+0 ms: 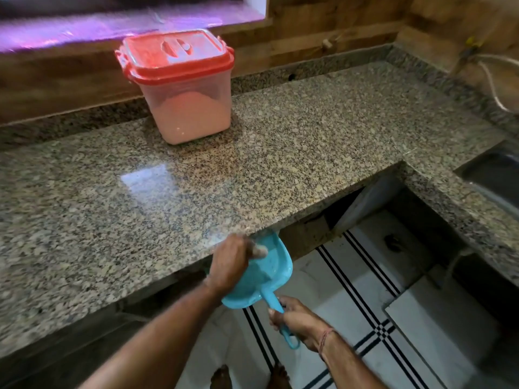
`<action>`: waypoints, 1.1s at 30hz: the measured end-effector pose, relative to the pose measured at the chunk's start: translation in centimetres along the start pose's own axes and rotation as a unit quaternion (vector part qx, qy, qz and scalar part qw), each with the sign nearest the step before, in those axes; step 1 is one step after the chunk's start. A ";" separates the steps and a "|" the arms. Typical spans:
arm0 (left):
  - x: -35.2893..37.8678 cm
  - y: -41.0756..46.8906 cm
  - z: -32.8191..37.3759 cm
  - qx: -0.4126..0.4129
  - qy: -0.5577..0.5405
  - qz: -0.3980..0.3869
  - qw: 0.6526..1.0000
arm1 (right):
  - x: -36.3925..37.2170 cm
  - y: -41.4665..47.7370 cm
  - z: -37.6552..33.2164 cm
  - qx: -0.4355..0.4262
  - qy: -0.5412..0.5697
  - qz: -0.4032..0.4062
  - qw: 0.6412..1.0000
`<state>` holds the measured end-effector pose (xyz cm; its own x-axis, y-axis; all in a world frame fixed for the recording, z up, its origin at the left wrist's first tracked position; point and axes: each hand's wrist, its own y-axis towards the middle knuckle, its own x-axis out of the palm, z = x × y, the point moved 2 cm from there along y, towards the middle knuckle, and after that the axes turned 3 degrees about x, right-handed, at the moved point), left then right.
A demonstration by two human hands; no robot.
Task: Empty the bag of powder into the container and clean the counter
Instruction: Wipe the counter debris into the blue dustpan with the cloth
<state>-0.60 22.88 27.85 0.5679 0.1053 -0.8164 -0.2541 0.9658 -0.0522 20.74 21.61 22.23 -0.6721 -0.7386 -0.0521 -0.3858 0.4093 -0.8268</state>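
Here, dustpan (261, 276) under left hand (230, 262).

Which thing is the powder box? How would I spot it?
Look along the speckled granite counter towards the wooden back wall. The container stands there alone, a see-through tub partly filled with pale powder. Its bright red lid, shut, marks it out.

A clear plastic container with a red lid (182, 88) stands closed at the back of the speckled granite counter (280, 153), about half full of pale powder. At the front edge of the counter, the right hand (295, 318) grips the handle of a light blue plastic dustpan (261, 279), held just under the edge. The left hand (233, 262), its fingers dusted with white powder, rests over the dustpan's mouth at the edge. Below is a white tiled floor with black stripes (365, 290)
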 end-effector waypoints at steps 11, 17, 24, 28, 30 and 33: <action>-2.5 -12.1 -8.0 -0.280 0.004 0.173 0.944 | 6.2 0.2 -0.4 -0.050 -0.160 -0.140 0.976; -3.3 -26.0 -12.1 -0.461 -0.091 0.311 0.826 | 14.8 0.2 1.2 -0.059 -0.297 -0.252 0.919; -0.2 -45.7 -15.1 -0.600 -0.122 0.425 0.667 | 27.0 -1.0 6.2 -0.042 -0.455 -0.304 0.836; 1.1 -55.2 -15.7 -0.655 -0.151 0.462 0.578 | 34.8 -3.6 9.5 -0.039 -0.499 -0.336 0.798; 2.0 -59.8 -16.4 -0.674 -0.163 0.484 0.534 | 38.9 -5.1 11.5 -0.035 -0.516 -0.355 0.779; 3.5 -65.2 -18.5 -0.685 -0.185 0.513 0.482 | 44.5 -5.8 14.6 -0.025 -0.539 -0.359 0.762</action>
<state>3.46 -44.07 17.73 -0.3720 0.6414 -0.6710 -0.6847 -0.6777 -0.2682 2.28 -21.46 16.57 0.6216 -0.7818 -0.0483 -0.4507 -0.3065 -0.8384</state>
